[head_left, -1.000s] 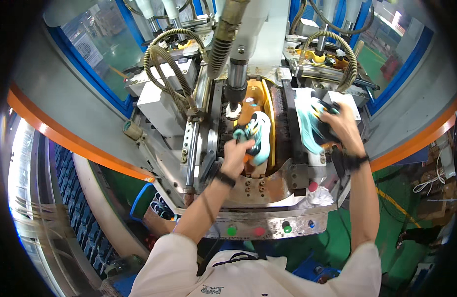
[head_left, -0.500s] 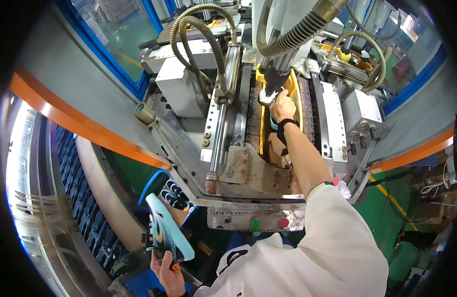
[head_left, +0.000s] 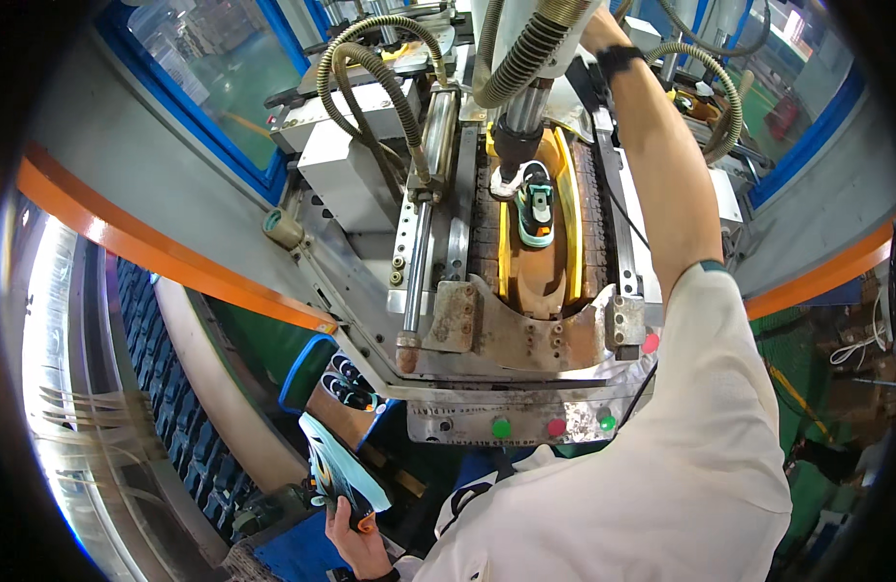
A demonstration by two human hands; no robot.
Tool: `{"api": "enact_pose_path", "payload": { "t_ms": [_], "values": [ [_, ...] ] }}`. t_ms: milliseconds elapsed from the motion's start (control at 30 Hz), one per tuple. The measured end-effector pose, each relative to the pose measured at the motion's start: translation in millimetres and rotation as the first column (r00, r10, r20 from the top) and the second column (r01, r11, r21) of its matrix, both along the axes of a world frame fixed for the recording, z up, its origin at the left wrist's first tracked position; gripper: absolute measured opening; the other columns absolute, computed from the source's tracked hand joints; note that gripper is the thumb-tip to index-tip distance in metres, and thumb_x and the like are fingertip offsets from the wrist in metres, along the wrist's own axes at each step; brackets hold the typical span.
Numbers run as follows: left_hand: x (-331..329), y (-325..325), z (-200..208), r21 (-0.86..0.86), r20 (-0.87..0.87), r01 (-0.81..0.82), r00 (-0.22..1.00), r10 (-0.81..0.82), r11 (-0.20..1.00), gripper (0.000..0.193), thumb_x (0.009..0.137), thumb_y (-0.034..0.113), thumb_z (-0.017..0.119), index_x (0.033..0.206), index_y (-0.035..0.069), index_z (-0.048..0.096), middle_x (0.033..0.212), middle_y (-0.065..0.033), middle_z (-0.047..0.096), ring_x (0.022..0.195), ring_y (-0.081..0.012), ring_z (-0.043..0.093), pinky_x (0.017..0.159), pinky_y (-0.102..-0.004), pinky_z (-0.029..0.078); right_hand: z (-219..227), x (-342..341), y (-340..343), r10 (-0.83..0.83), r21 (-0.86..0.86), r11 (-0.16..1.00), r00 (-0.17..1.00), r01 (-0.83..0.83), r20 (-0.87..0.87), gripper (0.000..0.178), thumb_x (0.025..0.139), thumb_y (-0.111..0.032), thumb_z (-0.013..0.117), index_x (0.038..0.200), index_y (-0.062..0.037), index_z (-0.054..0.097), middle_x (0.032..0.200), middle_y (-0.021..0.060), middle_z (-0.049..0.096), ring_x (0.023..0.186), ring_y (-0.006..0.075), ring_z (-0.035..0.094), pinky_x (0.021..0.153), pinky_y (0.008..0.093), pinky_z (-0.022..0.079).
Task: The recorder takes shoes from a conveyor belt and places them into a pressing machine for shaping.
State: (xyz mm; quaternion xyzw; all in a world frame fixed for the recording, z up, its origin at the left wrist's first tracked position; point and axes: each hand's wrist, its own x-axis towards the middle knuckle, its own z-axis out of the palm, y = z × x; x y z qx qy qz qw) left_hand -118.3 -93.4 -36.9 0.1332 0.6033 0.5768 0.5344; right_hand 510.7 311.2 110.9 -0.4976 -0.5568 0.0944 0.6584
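Two shoes matter here, well apart. Bedded shoe (head_left: 536,206) sits in the machine, ahead of the person and roughly mid-frame, on the brown bed (head_left: 542,281) between two yellow walls (head_left: 573,218); long axis near to far, in line with the bed. Right hand (head_left: 601,29) is nearer to it, but past it: up at the top edge, to the far right of the shoe, partly cut off by frame and column (head_left: 519,63). Fingers not visible, so cannot tell whether spread, pressed together or gripping. Right forearm (head_left: 671,160) runs along the right side, clear of the shoe. Left hand (head_left: 356,543) is low and left, well back from the bed, thumb and fingers pinching the near end of the held shoe (head_left: 343,475), tilted, teal sole turned up and right, long axis slanting from upper left down to the hand. Edges: press head (head_left: 519,144) and its white tip (head_left: 505,182) crowd the bedded shoe's far left; whether tip touches shoe, cannot tell. Yellow walls limit the sides. Freest room is nearward, bare bed down to the curved front plate (head_left: 521,344), so a near-side approach looks easiest. Held shoe has the crate (head_left: 300,373) just beyond it, more shoes (head_left: 353,386) inside; front panel (head_left: 467,424) to its right, a gap between.
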Motion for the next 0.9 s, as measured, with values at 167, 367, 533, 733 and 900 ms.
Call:
{"api": "enact_pose_path", "payload": {
  "t_ms": [167,367,533,733,900],
  "values": [
    [8,-5,0,-0.022,-0.007,-0.08,0.997,0.08,0.997,0.015,0.092,0.011,0.063,0.103,0.003,0.062,0.096,-0.007,0.071,0.077,-0.0169,0.069,0.054,-0.024,0.048,20,-11,4,-0.079,-0.065,0.994,0.995,0.083,0.066,0.034,0.088,-0.02,0.065,0.115,0.0018,0.065,0.097,0.008,0.07,0.084,0.0146,0.066,0.072,0.0299,0.054],
    [4,-5,3,0.024,0.023,-0.034,0.999,0.033,0.999,0.024,0.09,0.009,0.063,0.113,0.002,0.061,0.102,-0.007,0.07,0.089,-0.0199,0.07,0.068,-0.0289,0.056,27,-12,-6,-0.08,-0.075,0.993,0.992,0.087,0.098,0.033,0.089,-0.021,0.064,0.113,0.0022,0.066,0.095,0.0079,0.07,0.084,0.015,0.066,0.072,0.03,0.053],
    [2,-4,-7,0.07,0.073,-0.008,0.997,0.003,0.997,0.027,0.091,0.007,0.063,0.117,-0.001,0.059,0.103,-0.0073,0.069,0.087,-0.0183,0.07,0.069,-0.0285,0.056,6,-28,-69,-0.115,-0.067,0.99,0.985,0.124,0.128,0.033,0.09,-0.022,0.063,0.111,0.0025,0.067,0.094,0.0079,0.07,0.083,0.0153,0.066,0.071,0.0301,0.053],
    [9,-22,1,0.072,0.075,-0.053,0.996,0.048,0.996,0.03,0.089,0.005,0.064,0.119,0.0,0.059,0.103,-0.0065,0.068,0.085,-0.0158,0.068,0.07,-0.0283,0.056,-153,-242,-283,0.032,-0.329,0.944,0.981,0.034,0.193,0.009,0.089,-0.012,0.063,0.087,-0.0024,0.064,0.079,0.0111,0.065,0.071,0.0254,0.065,0.068,0.0363,0.05],
    [23,-31,2,0.006,-0.039,0.084,0.996,-0.084,0.996,0.032,0.088,0.001,0.065,0.119,-0.003,0.061,0.109,-0.0078,0.067,0.098,-0.0167,0.065,0.085,-0.0284,0.052,-276,-335,-350,0.402,-0.49,0.852,0.828,-0.183,0.391,0.013,0.08,-0.008,0.066,0.092,-0.0071,0.062,0.092,0.0099,0.063,0.092,0.0293,0.061,0.073,0.0402,0.052]
  ]
}}
